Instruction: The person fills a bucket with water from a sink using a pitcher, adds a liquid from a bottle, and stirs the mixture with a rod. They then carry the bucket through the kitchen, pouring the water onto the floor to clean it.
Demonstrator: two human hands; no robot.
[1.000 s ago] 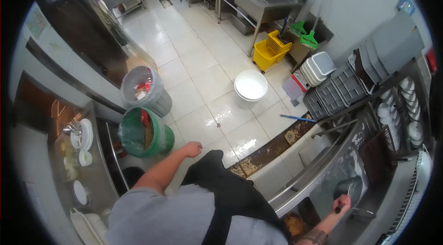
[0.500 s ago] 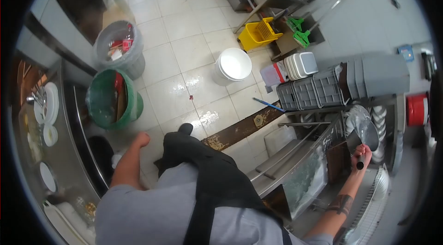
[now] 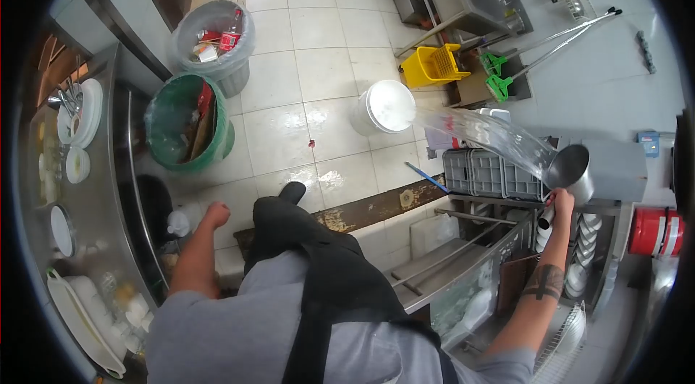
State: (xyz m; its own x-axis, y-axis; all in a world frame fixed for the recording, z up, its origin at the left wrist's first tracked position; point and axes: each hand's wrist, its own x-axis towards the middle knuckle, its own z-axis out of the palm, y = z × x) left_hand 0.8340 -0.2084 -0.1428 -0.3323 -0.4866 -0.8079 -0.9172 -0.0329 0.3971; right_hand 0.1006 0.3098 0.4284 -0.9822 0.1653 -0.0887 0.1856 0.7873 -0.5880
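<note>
Pot (image 3: 575, 170) swung outward, right hand (image 3: 560, 200) gripping handle (image 3: 545, 220); left hand (image 3: 216, 215) curled empty; open floor (image 3: 271, 131) beside bucket (image 3: 364, 120)

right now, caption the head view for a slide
The right hand holds a metal pot while clear liquid arcs from it toward a white bucket.

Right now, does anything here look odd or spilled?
Yes: clear liquid flies from the metal pot in the right hand toward the white bucket, flung rather than poured. Shiny patches on the floor may be wet.
</note>
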